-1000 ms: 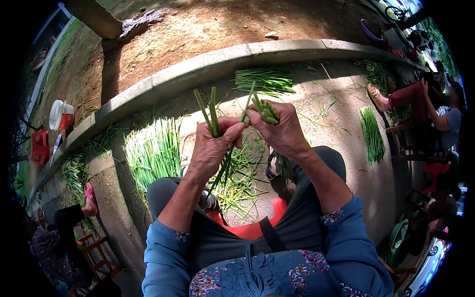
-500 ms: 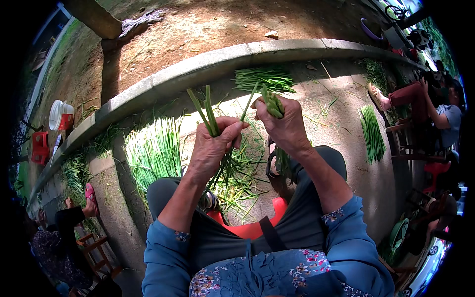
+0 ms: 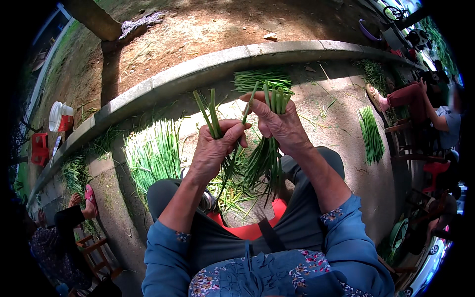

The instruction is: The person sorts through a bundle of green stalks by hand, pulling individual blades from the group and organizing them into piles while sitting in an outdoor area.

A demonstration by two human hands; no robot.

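Observation:
My left hand (image 3: 217,141) is closed round a few chives (image 3: 213,120), their cut ends upright and their leaves hanging below. Between its thumb and forefinger stands a single chive stalk (image 3: 250,105). My right hand (image 3: 281,123) grips a thicker bunch of chives (image 3: 278,101), whose long leaves (image 3: 262,163) droop between my knees. Its thumb and forefinger reach over to the single stalk and seem to touch it. A large pile of chives (image 3: 153,151) lies on the ground to the left, and another bundle (image 3: 262,80) lies beyond my hands.
Loose trimmings (image 3: 232,198) cover the pavement between my feet. A red stool (image 3: 247,231) is under me. Ahead runs a concrete kerb (image 3: 208,62). At right lie another chive bundle (image 3: 371,134) and a seated person (image 3: 440,114); another person (image 3: 59,242) sits at left near a white bucket (image 3: 62,116).
My right hand has turned and its bunch has swung left, so the leaves now show below it. Its thumb and forefinger have come to the single stalk. My left hand has barely moved.

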